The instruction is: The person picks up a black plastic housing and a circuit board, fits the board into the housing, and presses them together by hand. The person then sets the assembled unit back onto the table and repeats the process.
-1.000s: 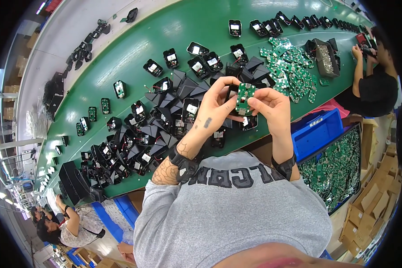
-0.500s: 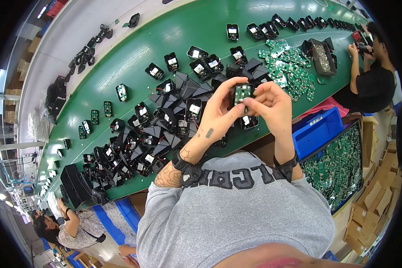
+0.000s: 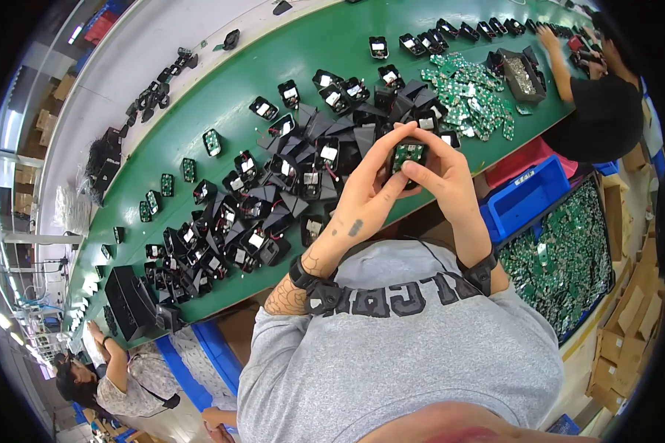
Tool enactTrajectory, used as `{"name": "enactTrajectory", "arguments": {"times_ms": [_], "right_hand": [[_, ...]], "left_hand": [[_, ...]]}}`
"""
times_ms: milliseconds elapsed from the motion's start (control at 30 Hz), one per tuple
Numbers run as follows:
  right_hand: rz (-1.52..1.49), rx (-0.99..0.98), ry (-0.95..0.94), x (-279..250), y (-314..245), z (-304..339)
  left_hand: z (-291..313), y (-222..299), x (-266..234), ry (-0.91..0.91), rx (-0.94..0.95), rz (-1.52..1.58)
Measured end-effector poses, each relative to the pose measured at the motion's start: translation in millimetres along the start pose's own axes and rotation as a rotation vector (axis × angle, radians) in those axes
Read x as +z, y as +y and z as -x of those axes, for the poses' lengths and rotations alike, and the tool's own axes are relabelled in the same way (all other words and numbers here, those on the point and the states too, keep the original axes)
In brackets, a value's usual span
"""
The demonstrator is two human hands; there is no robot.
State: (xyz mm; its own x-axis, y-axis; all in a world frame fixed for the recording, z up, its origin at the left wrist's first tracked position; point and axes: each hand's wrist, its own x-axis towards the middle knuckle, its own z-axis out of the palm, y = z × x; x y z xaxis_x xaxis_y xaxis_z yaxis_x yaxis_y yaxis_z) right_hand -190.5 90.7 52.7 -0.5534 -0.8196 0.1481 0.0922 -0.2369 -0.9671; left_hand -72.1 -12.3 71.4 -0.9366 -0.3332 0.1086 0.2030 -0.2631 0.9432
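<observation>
Close in front of me, at the table's near edge, both hands are closed around a small black plastic housing with a green circuit board (image 3: 407, 154) in its open face. My left hand (image 3: 377, 167) wraps its left side, fingers over the far edge. Around the right side curls my right hand (image 3: 446, 171), its thumb lying on the board's near right part. The fingers hide most of the housing's walls. Just left of my hands lies a pile of black housings (image 3: 327, 151), many with white parts inside and red wires.
A heap of loose green boards (image 3: 465, 92) lies beyond my right hand, beside a box of small metal parts (image 3: 523, 77). At the right stand a blue bin (image 3: 528, 196) and a tray of boards (image 3: 561, 255). Co-workers sit at right (image 3: 602, 111) and lower left (image 3: 125, 380).
My right hand has closed further around the housing, its thumb now over the board. The view has shifted slightly. The co-worker at right has stretched an arm toward the row of housings.
</observation>
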Motion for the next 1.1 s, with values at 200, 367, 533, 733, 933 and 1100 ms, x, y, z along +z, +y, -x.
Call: {"name": "enactTrajectory", "arguments": {"times_ms": [200, 367, 533, 733, 933, 1100], "right_hand": [[0.031, -0.063, 0.002, 11, 6, 58], [0.009, -0.129, 0.037, 28, 0, 96], [-0.001, -0.169, 0.005, 28, -5, 108], [0.219, -0.152, 0.012, 10, -12, 96], [0.381, -0.110, 0.363, -62, 9, 112], [0.422, 0.044, 0.424, -94, 32, 123]], "left_hand": [[53, -24, 22, 0.037, 0.100, -0.236], [81, -40, 33, 0.118, 0.312, -0.410], [86, -28, 42, 0.084, 0.546, -0.591], [61, 15, -13, -0.020, 0.460, -0.938], [12, 65, -226, 0.530, 0.118, -1.089], [-4, 45, -341, 0.725, 0.016, -1.525]]}}
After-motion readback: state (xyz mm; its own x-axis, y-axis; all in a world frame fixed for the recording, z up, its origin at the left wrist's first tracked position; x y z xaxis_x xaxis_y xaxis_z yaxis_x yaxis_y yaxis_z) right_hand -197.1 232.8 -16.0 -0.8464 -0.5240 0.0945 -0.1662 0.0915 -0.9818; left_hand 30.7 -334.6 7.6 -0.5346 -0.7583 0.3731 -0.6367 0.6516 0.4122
